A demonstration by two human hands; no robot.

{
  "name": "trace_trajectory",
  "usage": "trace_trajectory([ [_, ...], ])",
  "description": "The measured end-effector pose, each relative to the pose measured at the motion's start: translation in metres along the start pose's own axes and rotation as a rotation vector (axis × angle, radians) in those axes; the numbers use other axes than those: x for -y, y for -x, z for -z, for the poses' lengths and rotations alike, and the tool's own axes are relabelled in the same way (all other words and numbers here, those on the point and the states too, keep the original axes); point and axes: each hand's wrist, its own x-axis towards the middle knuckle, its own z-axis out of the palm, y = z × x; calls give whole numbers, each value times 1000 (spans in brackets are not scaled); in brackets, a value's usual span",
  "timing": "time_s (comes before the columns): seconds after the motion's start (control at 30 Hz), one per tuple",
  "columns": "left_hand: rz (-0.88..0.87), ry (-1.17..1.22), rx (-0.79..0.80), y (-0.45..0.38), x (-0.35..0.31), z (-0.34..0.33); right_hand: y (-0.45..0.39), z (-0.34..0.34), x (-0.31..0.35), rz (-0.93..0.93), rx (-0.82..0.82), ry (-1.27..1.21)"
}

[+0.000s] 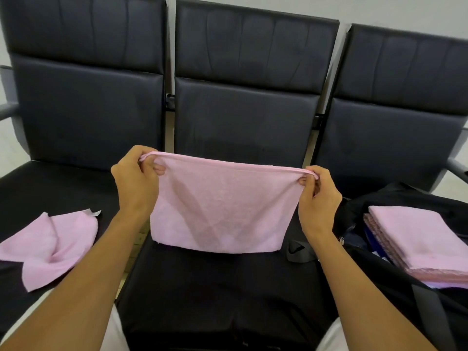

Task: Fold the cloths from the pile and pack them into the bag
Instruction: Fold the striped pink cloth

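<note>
1. two hands, the left hand (135, 177) and the right hand (319, 196), are showing.
2. one pink cloth (222, 206) is hanging between them.
3. one loose cloth (48, 245) is lying left.
4. one folded stack (420, 236) is sitting in one black bag (395, 198).
5. three black seats (243, 117) are standing behind.

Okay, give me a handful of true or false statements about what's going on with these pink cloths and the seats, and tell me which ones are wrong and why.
1. Both hands pinch the top corners of one pink cloth. True: the left hand and the right hand each hold a corner.
2. The held cloth lies flat on the middle seat. False: it hangs from the fingers above the middle seat.
3. A crumpled pink cloth lies on the left seat. True.
4. The folded cloths are stacked on the left seat. False: the folded stack sits in the dark bag on the right.
5. The seats are red. False: they are black.
</note>
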Motion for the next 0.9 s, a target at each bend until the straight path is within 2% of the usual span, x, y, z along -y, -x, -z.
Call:
trace_trajectory([
  [0.1,-23,-6,10,0,-1,0,3,-2,-3,3,1,-1],
  [0.33,-143,-24,186,4,-3,-4,11,-4,-3,114,48,-37],
  [0.47,-189,-47,229,5,-4,-10,14,-11,0,99,57,-63],
  [0.63,-20,-98,26,1,-3,-5,4,-5,-7,-135,-76,-44],
  [0.8,88,-266,76,-1,4,-5,0,1,-13,-217,-4,80],
  [0.9,156,-281,96,-1,3,-3,0,2,-16,-271,43,128],
])
